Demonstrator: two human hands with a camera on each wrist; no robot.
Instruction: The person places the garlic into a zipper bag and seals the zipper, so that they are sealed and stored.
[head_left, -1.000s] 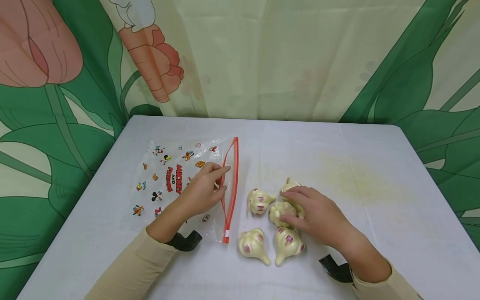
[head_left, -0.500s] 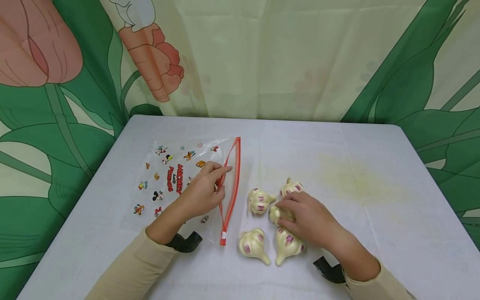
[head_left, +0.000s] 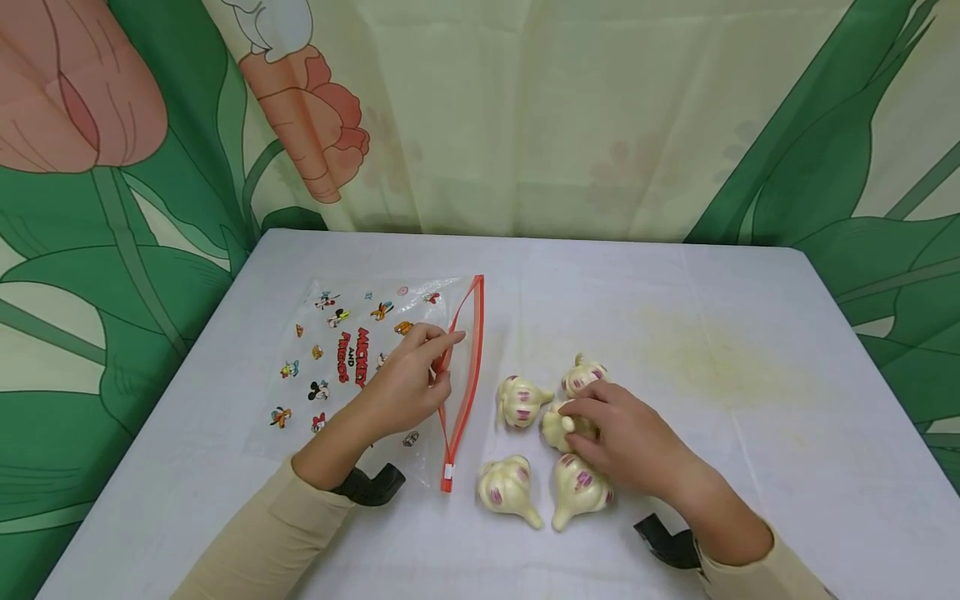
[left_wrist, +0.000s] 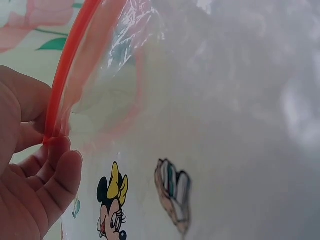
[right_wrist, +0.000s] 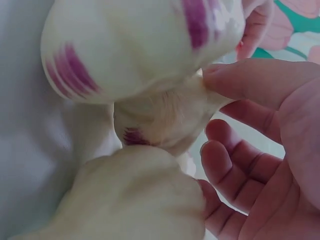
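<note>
My left hand (head_left: 408, 385) pinches the red zip edge (head_left: 462, 367) of the bag (head_left: 352, 358), thumb and fingers curled on it. Head view shows the bag flat on the table (head_left: 675, 292), edge lifted slightly at my fingertips. Left wrist view adds what head can't: the two zip strips are parted above my fingers (left_wrist: 60, 170), so the mouth is partly open there.

My right hand (head_left: 626, 437) is curled over the middle garlic (head_left: 558, 425), thumb on it. Four more garlics ring the hand: one (head_left: 519, 400) to its left toward the bag, one (head_left: 585, 375) just beyond the fingers, two (head_left: 506, 487) (head_left: 576, 492) nearer me. Right wrist view shows the thumb (right_wrist: 250, 82) touching the gripped bulb (right_wrist: 165, 117), fingers cupped below, neighbours pressed close; the head view hides that contact.
</note>
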